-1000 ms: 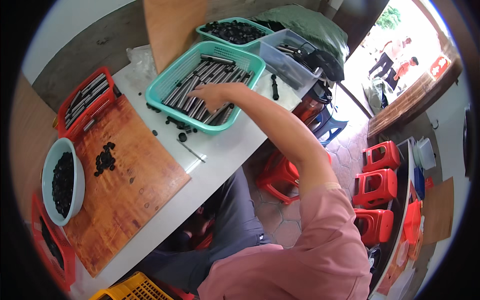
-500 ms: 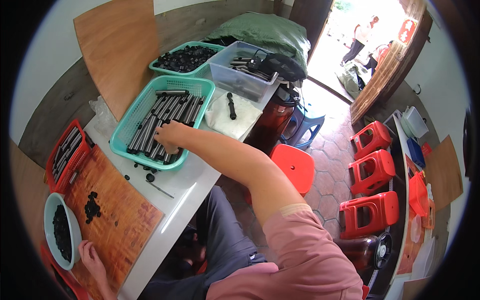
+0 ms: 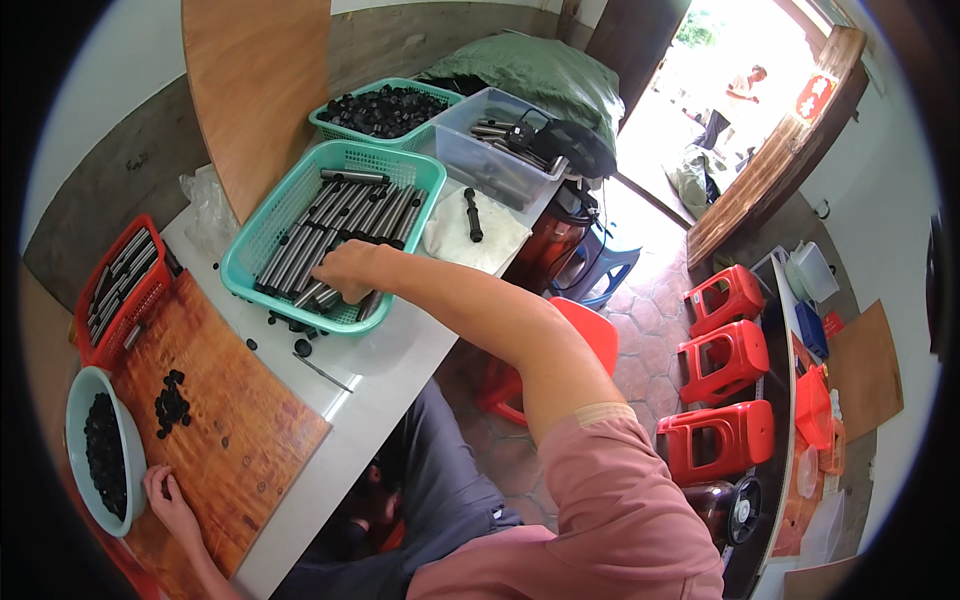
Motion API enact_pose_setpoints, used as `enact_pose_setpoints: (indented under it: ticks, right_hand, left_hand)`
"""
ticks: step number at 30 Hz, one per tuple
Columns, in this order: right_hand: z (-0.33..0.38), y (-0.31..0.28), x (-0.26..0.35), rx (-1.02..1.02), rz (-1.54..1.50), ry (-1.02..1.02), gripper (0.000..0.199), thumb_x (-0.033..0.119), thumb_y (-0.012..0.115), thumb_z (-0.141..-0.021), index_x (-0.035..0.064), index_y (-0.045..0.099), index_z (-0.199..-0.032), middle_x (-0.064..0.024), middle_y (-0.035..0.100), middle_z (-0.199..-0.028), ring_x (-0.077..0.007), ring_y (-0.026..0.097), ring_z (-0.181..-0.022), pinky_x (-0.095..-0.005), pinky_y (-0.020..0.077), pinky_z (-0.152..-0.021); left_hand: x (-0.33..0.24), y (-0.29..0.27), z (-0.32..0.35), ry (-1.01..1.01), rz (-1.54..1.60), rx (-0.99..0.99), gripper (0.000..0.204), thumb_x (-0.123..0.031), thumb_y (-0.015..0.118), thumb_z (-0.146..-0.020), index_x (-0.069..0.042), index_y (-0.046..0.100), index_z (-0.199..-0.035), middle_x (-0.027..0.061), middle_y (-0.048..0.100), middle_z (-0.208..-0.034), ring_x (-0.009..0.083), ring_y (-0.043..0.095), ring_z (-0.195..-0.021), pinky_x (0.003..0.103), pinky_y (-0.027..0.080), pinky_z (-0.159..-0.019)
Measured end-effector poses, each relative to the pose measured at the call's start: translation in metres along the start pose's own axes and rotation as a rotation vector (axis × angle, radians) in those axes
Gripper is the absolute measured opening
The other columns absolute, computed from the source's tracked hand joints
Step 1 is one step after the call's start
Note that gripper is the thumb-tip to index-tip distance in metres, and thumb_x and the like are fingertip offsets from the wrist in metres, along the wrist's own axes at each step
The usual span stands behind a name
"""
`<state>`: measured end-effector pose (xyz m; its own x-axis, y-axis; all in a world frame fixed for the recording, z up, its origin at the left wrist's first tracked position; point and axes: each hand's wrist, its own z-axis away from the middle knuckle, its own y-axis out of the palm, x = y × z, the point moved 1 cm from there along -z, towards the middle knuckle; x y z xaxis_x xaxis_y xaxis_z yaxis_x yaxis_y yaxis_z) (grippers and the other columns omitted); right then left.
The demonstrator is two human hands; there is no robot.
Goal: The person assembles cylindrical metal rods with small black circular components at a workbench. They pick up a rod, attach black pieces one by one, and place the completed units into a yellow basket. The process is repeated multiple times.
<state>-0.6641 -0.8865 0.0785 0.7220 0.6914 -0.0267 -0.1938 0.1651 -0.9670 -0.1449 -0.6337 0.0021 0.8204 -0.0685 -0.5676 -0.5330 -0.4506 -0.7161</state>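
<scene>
Reaching palm-down with the right hand (image 3: 350, 270) to metal tubes (image 3: 310, 245) in the teal basket (image 3: 298, 315), impossible to tell if grasping one, while resting the left hand (image 3: 172, 503) on the board (image 3: 245, 430) with fingers loosely released.

A white wall (image 3: 130, 50) is rising above a grey lower band (image 3: 110, 160), and a tall wooden board (image 3: 260, 90) is standing upright before it. Strong daylight is pouring through an open doorway (image 3: 735, 75), bleaching the outdoors, while a thick wooden post (image 3: 775, 160) is bordering the opening on the right. Hexagonal reddish tiles (image 3: 645, 340) are covering the floor. Three red stools (image 3: 740, 350) are lining up before a long dark-fronted counter (image 3: 777, 410); a blue stool (image 3: 608, 262) is standing near a white table (image 3: 395, 365), whose surface is catching glare.
</scene>
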Motion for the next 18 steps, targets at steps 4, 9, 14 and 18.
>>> enact_pose_setpoints:
  ticks: [4, 9, 14, 18]
  right_hand:
    - [0.006, -0.006, 0.0, -0.019, 0.058, 0.004, 0.038, 0.013, 0.067, -0.076, 0.0044, 0.065, -0.113, -0.0171, 0.072, -0.106, -0.0359, 0.071, -0.1, -0.0462, 0.0574, -0.082]
    - [0.003, -0.026, -0.011, -0.145, 0.084, -0.05, 0.033, 0.011, 0.069, -0.071, 0.0033, 0.062, -0.102, -0.0168, 0.07, -0.091, -0.0383, 0.07, -0.09, -0.0494, 0.056, -0.076]
    - [0.035, -0.07, -0.02, -0.229, 0.109, 0.124, 0.03, 0.001, 0.065, -0.075, 0.0033, 0.061, -0.105, -0.0199, 0.071, -0.099, -0.0412, 0.069, -0.097, -0.0515, 0.0557, -0.081]
    - [0.053, -0.115, 0.015, -0.371, 0.097, 0.247, 0.028, 0.004, 0.062, -0.074, 0.0014, 0.054, -0.101, -0.0224, 0.069, -0.094, -0.0451, 0.066, -0.093, -0.0548, 0.0507, -0.078]
  left_hand:
    - [-0.005, -0.001, -0.003, -0.016, 0.04, -0.003, 0.01, -0.001, 0.055, -0.097, 0.005, 0.061, -0.103, 0.0152, 0.06, -0.116, 0.0313, 0.058, -0.111, 0.038, 0.045, -0.099]
    - [0.032, -0.004, 0.002, 0.02, 0.11, -0.061, 0.009, 0.0, 0.058, -0.097, 0.005, 0.064, -0.102, 0.0148, 0.062, -0.115, 0.029, 0.06, -0.11, 0.036, 0.046, -0.099]
    - [-0.001, -0.002, -0.004, -0.026, 0.114, -0.1, 0.009, -0.002, 0.064, -0.095, 0.004, 0.068, -0.1, 0.0134, 0.065, -0.11, 0.0257, 0.063, -0.105, 0.032, 0.049, -0.094]
    - [-0.037, -0.011, -0.007, -0.072, 0.148, -0.117, 0.008, 0.0, 0.063, -0.092, 0.004, 0.068, -0.097, 0.0142, 0.065, -0.104, 0.0285, 0.064, -0.101, 0.033, 0.049, -0.092]
